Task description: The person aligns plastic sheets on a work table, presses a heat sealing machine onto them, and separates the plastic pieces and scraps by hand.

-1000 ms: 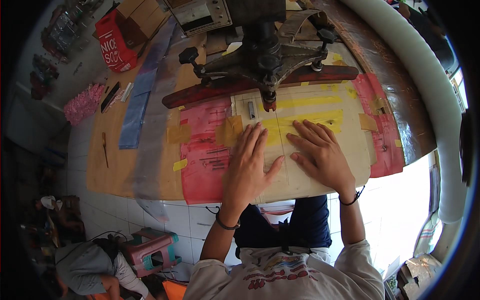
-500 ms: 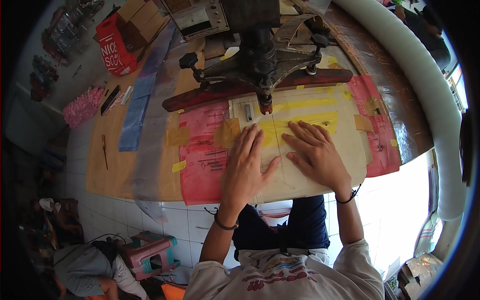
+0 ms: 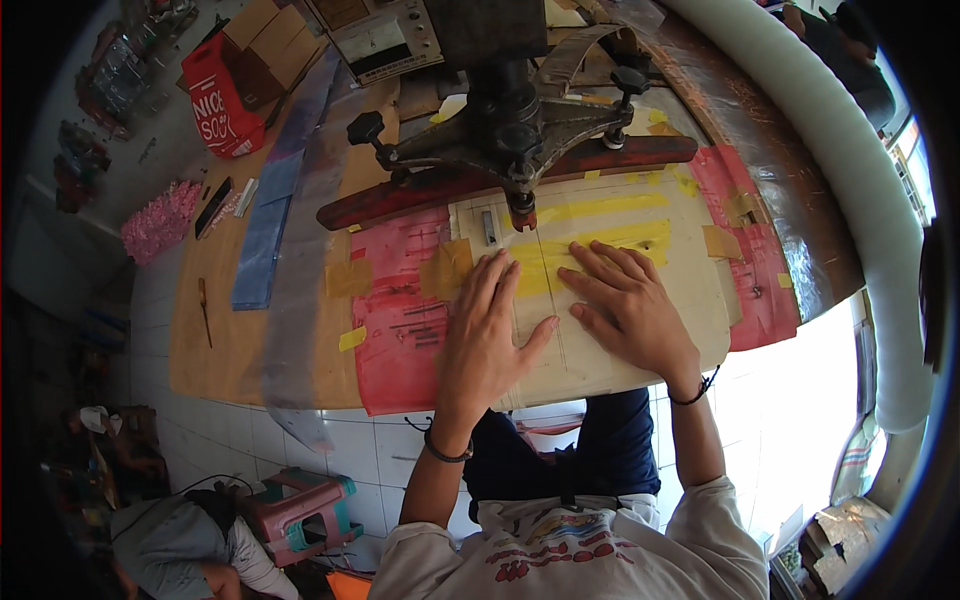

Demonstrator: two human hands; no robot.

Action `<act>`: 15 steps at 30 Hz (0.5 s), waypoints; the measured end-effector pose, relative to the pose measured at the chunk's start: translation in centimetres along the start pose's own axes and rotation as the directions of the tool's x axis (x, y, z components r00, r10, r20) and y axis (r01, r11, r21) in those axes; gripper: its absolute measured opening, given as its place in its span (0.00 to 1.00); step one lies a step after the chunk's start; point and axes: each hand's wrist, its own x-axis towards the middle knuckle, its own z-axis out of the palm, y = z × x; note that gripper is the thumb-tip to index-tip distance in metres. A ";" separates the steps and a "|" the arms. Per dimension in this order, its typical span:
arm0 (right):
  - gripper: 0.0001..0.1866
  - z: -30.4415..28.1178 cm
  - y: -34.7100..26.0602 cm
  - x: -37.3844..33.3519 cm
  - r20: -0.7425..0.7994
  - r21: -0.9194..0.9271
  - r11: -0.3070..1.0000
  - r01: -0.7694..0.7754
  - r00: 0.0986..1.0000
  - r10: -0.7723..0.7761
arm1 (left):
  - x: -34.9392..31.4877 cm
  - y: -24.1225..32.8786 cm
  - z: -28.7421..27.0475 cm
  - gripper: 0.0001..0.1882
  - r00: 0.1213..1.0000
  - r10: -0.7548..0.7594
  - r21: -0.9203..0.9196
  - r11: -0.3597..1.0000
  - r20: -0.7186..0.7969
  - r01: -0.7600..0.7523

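Note:
Both my hands lie flat on a beige board point(image 3: 655, 340) patched with yellow and brown tape. My left hand point(image 3: 490, 325) rests near its left side, fingers stretched forward and thumb out toward the middle. My right hand point(image 3: 630, 310) is spread on the right half, fingertips over a yellow tape strip point(image 3: 640, 238). Neither holds anything. Just beyond my left fingertips sits a small metal piece point(image 3: 489, 227). Red sheeting point(image 3: 400, 330) shows along the board's left, with more at the right. Above the far part hangs a machine head with a dark red bar point(image 3: 430, 200) and a small forked tip point(image 3: 522, 218).
On the table's left lie a screwdriver point(image 3: 205, 312), a blue folded sheet point(image 3: 262, 245), a phone point(image 3: 214, 207) and clear plastic film point(image 3: 300, 310). A red bag point(image 3: 222, 105) stands behind them. A thick white roll point(image 3: 850, 180) curves along the right. A person point(image 3: 180, 535) is at lower left.
The whole view has shifted slightly, moving the machine and table a little leftward in the picture. My hands stay flat on the board with almost the same pose.

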 end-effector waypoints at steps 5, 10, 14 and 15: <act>0.21 0.1 -0.1 0.1 0.011 0.005 1.000 0.000 1.000 0.000 | -0.1 -0.2 -0.1 0.38 1.000 0.001 0.001 1.000 -0.002 -0.001; 0.22 -0.1 -0.2 0.0 0.014 -0.013 1.000 -0.006 1.000 0.006 | 0.0 0.0 -0.1 0.38 1.000 0.008 -0.002 1.000 -0.009 -0.008; 0.22 0.0 -0.2 0.0 0.007 -0.013 1.000 -0.012 1.000 0.012 | 0.0 0.1 -0.2 0.37 1.000 0.010 0.004 1.000 -0.014 -0.010; 0.22 0.0 -0.2 0.0 0.012 -0.014 1.000 -0.012 1.000 0.012 | 0.0 0.1 -0.1 0.37 1.000 0.005 0.001 1.000 -0.015 -0.005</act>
